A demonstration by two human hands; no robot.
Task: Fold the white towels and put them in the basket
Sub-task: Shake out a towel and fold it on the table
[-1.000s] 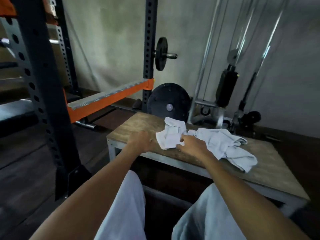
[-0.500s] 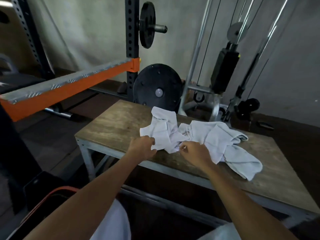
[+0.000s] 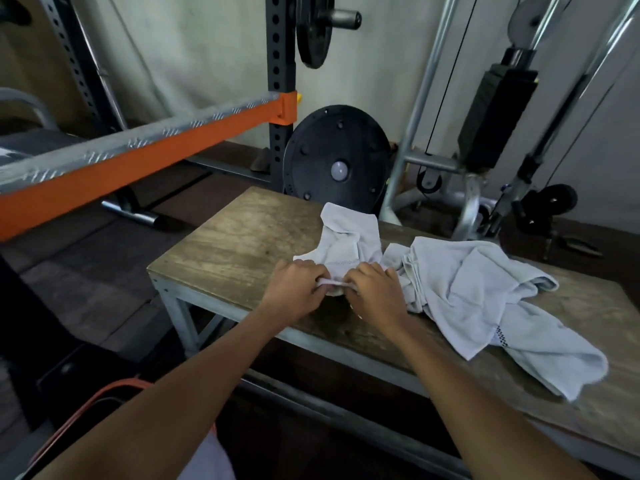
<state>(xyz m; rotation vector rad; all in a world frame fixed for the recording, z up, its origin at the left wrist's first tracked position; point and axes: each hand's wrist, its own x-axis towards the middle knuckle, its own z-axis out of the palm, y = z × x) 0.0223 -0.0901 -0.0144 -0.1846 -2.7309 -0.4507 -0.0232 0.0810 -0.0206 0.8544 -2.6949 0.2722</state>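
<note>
Now, from your left: the orange-rimmed tub (image 3: 104,393) low beside you, which I take to be the basket, sits off the bench (image 3: 242,244) and below its near left corner. It is mostly out of view, so a blind drop later could miss it. The small towel (image 3: 346,237) lies crumpled toward the middle of the bench, and its near hem is bunched close to the front edge. With both grips so close together on that hem, the likeliest trouble is a lopsided fold: lift from here and the cloth will hang as a rope, not a sheet. Pull toward yourself and it may slide off the front edge to the floor. Its right side lies just beside the bigger towel heap (image 3: 485,299), and I cannot tell if they touch, so a quick tug could drag that heap along. The heap's tail already reaches near the front edge further right, and I cannot tell how many towels are in it. As for pose, your left hand (image 3: 294,292) is knuckles-up, fingers curled under and pinching the hem, forearm coming in from the lower left. Your right hand (image 3: 375,294) mirrors it just beside, also pinching the same hem, with only a short strip of cloth showing between the two. Both wrists hover over the front edge of the bench.
</note>
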